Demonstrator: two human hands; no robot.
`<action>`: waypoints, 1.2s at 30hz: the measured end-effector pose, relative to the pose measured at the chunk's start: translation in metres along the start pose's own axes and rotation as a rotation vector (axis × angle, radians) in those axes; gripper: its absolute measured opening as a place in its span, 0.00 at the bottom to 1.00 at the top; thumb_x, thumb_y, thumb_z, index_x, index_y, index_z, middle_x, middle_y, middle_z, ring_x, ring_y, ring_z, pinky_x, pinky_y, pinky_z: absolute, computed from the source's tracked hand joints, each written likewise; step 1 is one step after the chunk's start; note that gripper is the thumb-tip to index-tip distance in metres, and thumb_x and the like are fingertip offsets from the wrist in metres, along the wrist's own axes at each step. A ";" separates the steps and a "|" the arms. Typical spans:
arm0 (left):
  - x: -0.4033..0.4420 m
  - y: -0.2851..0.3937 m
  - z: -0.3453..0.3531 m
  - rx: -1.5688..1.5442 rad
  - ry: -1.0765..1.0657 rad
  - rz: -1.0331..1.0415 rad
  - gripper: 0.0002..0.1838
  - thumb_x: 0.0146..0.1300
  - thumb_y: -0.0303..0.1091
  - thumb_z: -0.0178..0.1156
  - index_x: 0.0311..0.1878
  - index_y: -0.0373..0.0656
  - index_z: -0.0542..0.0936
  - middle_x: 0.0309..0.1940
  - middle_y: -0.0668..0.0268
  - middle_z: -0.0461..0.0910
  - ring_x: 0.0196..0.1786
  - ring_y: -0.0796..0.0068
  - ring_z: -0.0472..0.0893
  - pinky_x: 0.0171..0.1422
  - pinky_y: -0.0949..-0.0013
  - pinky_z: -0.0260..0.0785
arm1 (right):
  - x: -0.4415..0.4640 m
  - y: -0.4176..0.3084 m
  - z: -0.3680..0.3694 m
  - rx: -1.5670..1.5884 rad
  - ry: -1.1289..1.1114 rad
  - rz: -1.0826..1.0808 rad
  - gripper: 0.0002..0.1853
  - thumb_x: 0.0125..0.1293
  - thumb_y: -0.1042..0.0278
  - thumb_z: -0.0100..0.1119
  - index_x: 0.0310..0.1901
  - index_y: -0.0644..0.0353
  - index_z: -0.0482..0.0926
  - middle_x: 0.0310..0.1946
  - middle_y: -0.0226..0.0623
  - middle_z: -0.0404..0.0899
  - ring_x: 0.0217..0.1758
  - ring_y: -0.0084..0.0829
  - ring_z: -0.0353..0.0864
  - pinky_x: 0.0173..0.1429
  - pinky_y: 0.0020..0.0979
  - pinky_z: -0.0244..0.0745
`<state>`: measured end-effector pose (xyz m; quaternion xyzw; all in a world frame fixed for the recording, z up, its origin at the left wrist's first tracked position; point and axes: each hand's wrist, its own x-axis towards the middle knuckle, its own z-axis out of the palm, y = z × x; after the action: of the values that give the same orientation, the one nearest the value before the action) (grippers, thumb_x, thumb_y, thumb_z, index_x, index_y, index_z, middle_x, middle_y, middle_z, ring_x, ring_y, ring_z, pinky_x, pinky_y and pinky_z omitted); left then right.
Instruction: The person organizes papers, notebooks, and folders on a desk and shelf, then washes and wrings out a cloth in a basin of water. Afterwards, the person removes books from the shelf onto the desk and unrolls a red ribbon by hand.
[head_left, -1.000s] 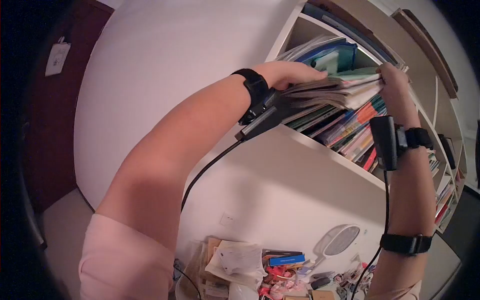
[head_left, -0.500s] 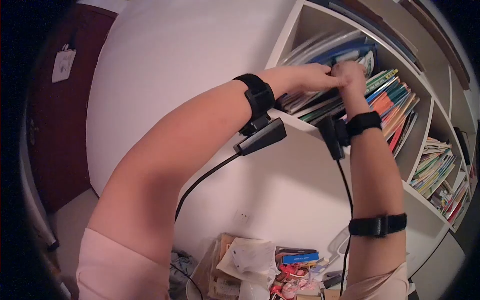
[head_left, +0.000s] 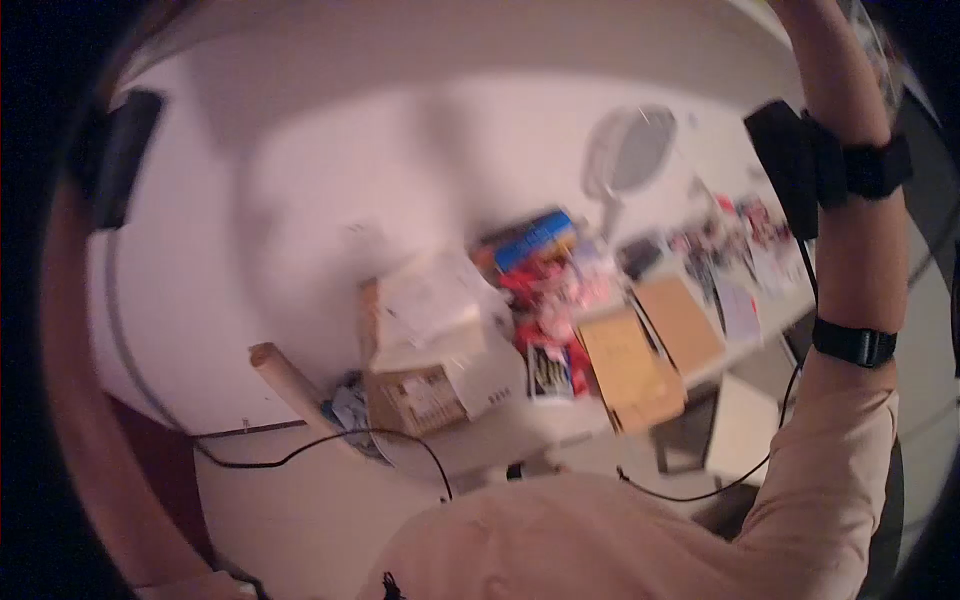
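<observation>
Holding the left arm (head_left: 65, 300) high at far left, showing no left hand, so cannot tell if spreading or pinching. Hanging the left cord (head_left: 265, 465) near a tube (head_left: 285, 375), possibly snagging there if swinging across, then perhaps dragging papers (head_left: 430, 305) off the desk (head_left: 450, 460). Further along, seeing a blue box (head_left: 533, 240), red clutter (head_left: 550, 300), an envelope (head_left: 630, 365) and a racket (head_left: 640, 150), crowding any reach toward the wall. Hanging the right cord (head_left: 690, 499) past the desk's front, also standing in the way. Holding the right arm (head_left: 850, 260) high, showing no right hand: cannot tell its grip. Leaving anything held unseen, beyond the edges.
</observation>
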<state>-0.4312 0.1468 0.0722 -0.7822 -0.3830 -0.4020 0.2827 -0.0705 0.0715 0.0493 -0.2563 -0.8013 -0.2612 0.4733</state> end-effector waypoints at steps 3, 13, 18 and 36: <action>-0.002 0.002 0.016 0.051 0.079 0.137 0.37 0.63 0.57 0.47 0.69 0.45 0.52 0.64 0.53 0.58 0.61 0.61 0.63 0.65 0.56 0.57 | -0.109 0.065 -0.050 -0.032 -0.262 0.361 0.17 0.64 0.64 0.50 0.52 0.64 0.74 0.35 0.42 0.81 0.29 0.29 0.80 0.33 0.29 0.76; -0.087 0.181 0.134 -0.026 0.032 0.029 0.22 0.63 0.42 0.50 0.57 0.41 0.72 0.57 0.58 0.71 0.57 0.70 0.72 0.62 0.68 0.60 | -0.614 0.272 -0.058 -0.054 -0.553 1.663 0.26 0.53 0.58 0.67 0.51 0.62 0.74 0.22 0.32 0.76 0.22 0.24 0.75 0.24 0.25 0.71; -0.089 0.302 0.258 -0.788 -0.267 -0.624 0.27 0.63 0.47 0.52 0.62 0.45 0.67 0.51 0.61 0.73 0.54 0.70 0.72 0.61 0.67 0.59 | -0.734 0.296 -0.007 -0.370 -0.950 1.276 0.35 0.46 0.42 0.67 0.46 0.67 0.78 0.35 0.51 0.80 0.36 0.44 0.81 0.41 0.34 0.76; -0.269 0.456 0.527 -1.227 -0.885 -1.625 0.19 0.65 0.37 0.48 0.57 0.42 0.66 0.47 0.57 0.75 0.47 0.59 0.77 0.50 0.59 0.70 | -0.771 0.337 0.052 0.424 -0.898 1.621 0.25 0.47 0.49 0.68 0.38 0.64 0.80 0.34 0.48 0.81 0.39 0.36 0.82 0.41 0.34 0.74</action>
<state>0.0602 0.1927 -0.4885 -0.3801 -0.5851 -0.2743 -0.6618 0.4433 0.2269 -0.6012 -0.7196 -0.5171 0.4205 0.1947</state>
